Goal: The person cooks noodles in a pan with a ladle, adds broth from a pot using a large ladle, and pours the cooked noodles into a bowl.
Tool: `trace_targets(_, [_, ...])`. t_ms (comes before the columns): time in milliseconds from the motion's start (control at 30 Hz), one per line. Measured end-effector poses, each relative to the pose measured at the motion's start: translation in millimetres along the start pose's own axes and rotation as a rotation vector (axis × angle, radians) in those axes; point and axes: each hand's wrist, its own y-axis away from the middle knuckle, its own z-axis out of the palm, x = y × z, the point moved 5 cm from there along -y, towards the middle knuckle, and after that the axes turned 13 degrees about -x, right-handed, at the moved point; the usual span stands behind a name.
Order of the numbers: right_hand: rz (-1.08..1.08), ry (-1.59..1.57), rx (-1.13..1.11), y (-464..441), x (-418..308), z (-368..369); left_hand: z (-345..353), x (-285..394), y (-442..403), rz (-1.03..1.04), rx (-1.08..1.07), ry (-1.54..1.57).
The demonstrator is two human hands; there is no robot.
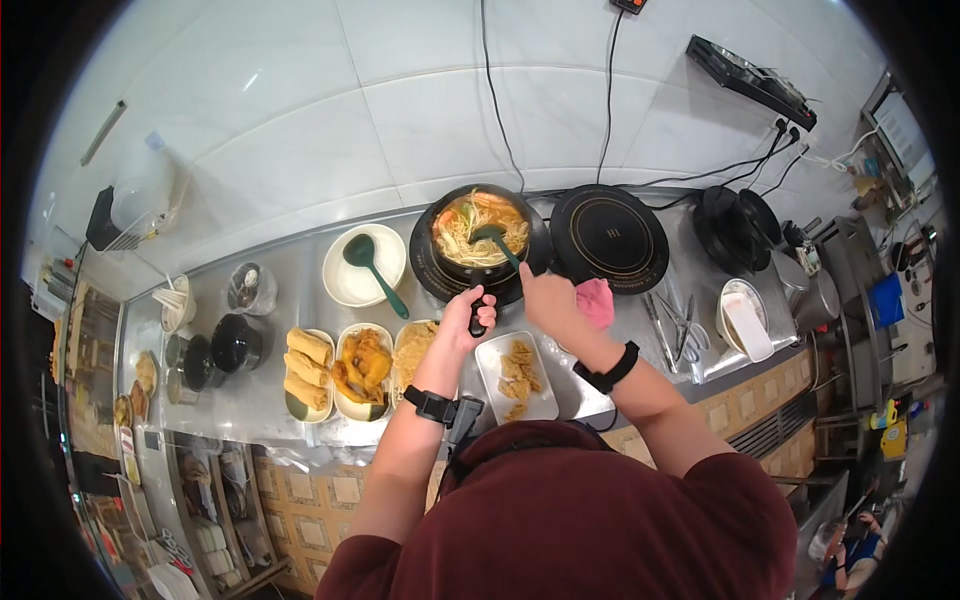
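My left hand (pixel 466 316) is wrapped round the black handle (pixel 479 318) of a cooking pot. Noodles in reddish broth, with what look like prawns, fill the pot (pixel 481 268), which sits on the left round black induction cooker (pixel 425 262). In my right hand (pixel 549 303) is a dark green ladle (pixel 509 252); its bowl end dips among the noodles (pixel 468 222). A white tray (pixel 548 402) of fried golden pieces (pixel 519 375) lies just below my hands. Right of my right hand is a pink cloth (pixel 596 303).
A second induction cooker (pixel 609 238) stands to the right, with tongs (pixel 685 325) beyond it. On the left are a white bowl (pixel 340 285) holding a green ladle (pixel 378 275), trays of rolls (pixel 306 368) and fried food (pixel 362 365), and black pots (pixel 237 343). Cables (pixel 489 85) hang down the wall.
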Motion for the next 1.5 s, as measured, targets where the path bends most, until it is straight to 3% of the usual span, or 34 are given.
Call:
trace_targets(133, [0.008, -0.463, 0.056, -16, 38, -30, 10, 1, 5, 0.028, 0.033, -0.08])
trace_targets(233, [0.063, -0.568, 0.213, -12, 44, -29, 11, 1, 7, 0.038, 0.034, -0.088])
trace_targets(367, [0.138, -0.626, 0.129, -28, 33, 18, 3, 3, 2, -0.01, -0.004, 0.014])
trace_targets(533, [-0.009, -0.818, 0.025, -12, 19, 34, -1, 4, -1, -0.01, -0.015, 0.012])
trace_targets(633, [-0.107, -0.742, 0.008, 21, 18, 6, 3, 4, 1, 0.022, -0.007, -0.004])
trace_targets(733, [-0.213, -0.446, 0.112, 48, 18, -8, 2, 3, 1, 0.016, -0.012, 0.015])
trace_targets(833, [-0.072, -0.111, 0.0, 60, 14, -16, 5, 4, 2, 0.039, -0.006, -0.019])
trace_targets(1033, [-0.033, 0.054, -0.035, 14, 7, -5, 3, 3, 2, 0.012, 0.012, 0.009])
trace_targets(1133, [-0.017, 0.003, -0.022, -12, 14, -7, 4, 3, 2, 0.006, 0.012, 0.007])
trace_targets(1233, [-0.04, -0.285, 0.013, -13, 39, -33, 6, 4, 3, 0.023, 0.012, -0.03])
trace_targets(1400, [0.062, -0.462, 0.186, -26, 37, -20, 3, 1, 1, -0.032, 0.009, 0.025])
trace_targets(1500, [0.005, -0.54, 0.085, -34, 22, 10, 5, 5, 2, 0.012, 0.025, -0.027])
